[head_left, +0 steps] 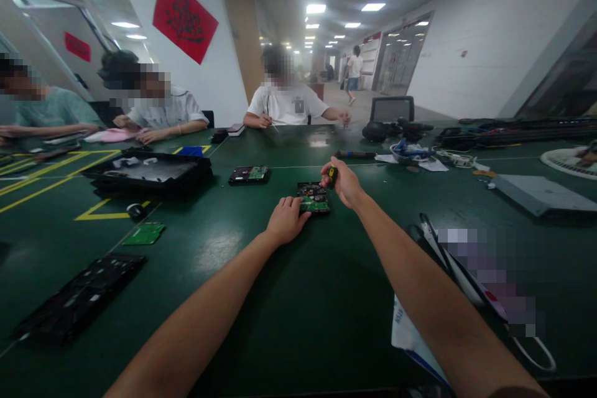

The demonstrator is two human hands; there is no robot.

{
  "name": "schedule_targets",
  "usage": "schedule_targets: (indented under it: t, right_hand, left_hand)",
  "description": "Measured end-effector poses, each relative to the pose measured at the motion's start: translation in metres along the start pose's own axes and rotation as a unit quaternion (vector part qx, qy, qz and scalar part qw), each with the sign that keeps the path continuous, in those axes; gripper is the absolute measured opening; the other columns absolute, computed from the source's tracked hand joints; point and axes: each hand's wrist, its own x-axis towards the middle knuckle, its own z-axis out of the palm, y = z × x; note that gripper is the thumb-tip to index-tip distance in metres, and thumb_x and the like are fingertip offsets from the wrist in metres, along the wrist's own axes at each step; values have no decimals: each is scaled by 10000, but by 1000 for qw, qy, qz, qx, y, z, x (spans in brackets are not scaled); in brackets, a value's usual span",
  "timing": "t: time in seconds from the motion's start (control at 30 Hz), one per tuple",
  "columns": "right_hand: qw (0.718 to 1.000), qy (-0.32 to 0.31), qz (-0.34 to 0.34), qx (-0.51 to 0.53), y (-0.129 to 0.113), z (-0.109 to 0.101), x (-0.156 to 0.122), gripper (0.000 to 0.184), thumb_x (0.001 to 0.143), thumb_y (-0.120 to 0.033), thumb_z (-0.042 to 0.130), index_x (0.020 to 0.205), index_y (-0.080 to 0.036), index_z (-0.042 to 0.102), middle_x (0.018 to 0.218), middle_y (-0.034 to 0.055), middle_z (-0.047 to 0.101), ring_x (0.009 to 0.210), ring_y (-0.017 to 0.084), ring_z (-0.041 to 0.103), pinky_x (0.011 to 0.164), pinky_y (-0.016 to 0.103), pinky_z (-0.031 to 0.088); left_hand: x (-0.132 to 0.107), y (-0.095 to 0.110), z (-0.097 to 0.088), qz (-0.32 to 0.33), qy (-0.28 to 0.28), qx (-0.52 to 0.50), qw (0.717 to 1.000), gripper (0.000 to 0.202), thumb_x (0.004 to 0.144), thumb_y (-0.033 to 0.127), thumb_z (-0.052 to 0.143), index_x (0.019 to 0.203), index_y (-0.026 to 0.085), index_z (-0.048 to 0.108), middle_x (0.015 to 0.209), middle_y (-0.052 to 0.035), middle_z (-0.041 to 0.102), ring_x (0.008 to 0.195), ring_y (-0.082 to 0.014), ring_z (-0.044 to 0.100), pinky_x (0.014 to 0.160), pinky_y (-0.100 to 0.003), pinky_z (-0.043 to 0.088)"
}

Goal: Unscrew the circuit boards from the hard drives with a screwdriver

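A hard drive (311, 190) with a green circuit board facing up lies on the dark green table (298, 298), straight ahead. My left hand (285, 219) rests against its near left corner, fingers curled onto the edge. My right hand (344, 182) is closed round a small screwdriver (331, 175) with a yellow and black handle, held upright over the drive's right side.
A second hard drive (249, 174) and a black tray (148, 173) lie to the left, with a loose green board (144, 234) and a black frame (79, 298) nearer. A grey box (536, 194) and cables sit right. Three people sit across the table.
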Motion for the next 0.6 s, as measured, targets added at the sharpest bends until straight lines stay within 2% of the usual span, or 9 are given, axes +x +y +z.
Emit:
schedule_targets:
  t: [0.1,0.27,0.37,0.5,0.6]
  right_hand:
    - [1000,10,0,-13,2,-3,2,461,837,-661,612,751,-212,673,637,1,598,623,154,593,676,307,495]
    - [997,52,-14,-47,5,-6,4,350,751,-539,782,765,-218,642,692,-11,651,655,144,610,658,283,480]
    - [996,56,-27,-60,5,-6,4,316,747,-500,793,764,-225,640,664,-21,642,644,142,607,647,275,470]
    - [999,31,-23,-36,2,-4,3,364,800,-569,713,730,-216,661,662,1,639,659,162,630,696,309,505]
    - [999,18,-5,-26,1,-3,3,429,782,-636,718,713,-220,638,599,-16,584,602,152,599,689,311,501]
  left_hand:
    - [0,0,0,0,2,-2,1000,503,1005,502,505,1373,160,535,1225,-152,617,1191,-311,535,1022,-449,448]
    - [-1,0,-1,0,1,-3,1000,507,1008,513,497,1365,155,542,1225,-159,615,1183,-316,535,1012,-451,453]
    - [-1,0,-2,-1,1,-5,1000,508,1011,517,491,1363,155,543,1221,-159,617,1181,-316,537,1006,-448,457]
    - [-1,0,-2,0,-1,-6,1000,494,1007,505,502,1365,167,543,1225,-154,619,1184,-317,539,1003,-449,458]
    - [0,-1,-1,0,-1,-6,1000,491,1001,500,513,1367,173,541,1229,-152,619,1191,-318,537,1011,-452,454]
